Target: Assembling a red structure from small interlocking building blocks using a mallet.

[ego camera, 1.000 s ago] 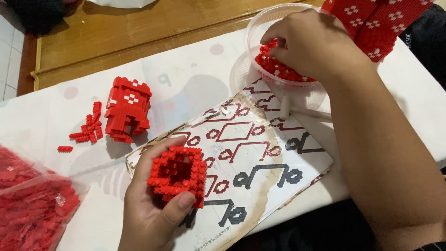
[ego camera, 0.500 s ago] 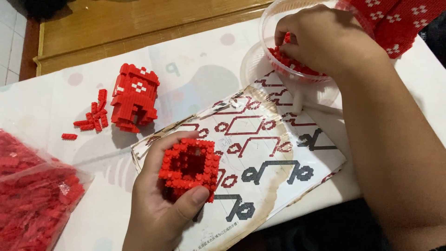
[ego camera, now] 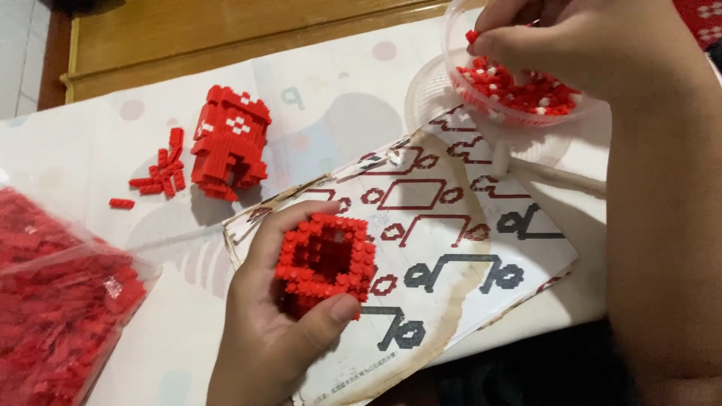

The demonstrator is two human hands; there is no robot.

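My left hand holds a hollow red block model made of tiny bricks, thumb pressed on its lower edge, over a printed instruction sheet. My right hand reaches into a clear plastic bowl of small red and white bricks at the top right; its fingertips pinch one small red brick at the bowl's rim.
A built red block figure stands on the white table, with several loose red bricks to its left. A clear bag of red bricks lies at the left edge. A wooden bench runs behind the table.
The view has shifted, so everything sits lower and further right. My right hand has lifted from among the bricks to the bowl's rim. My left hand keeps holding the model.
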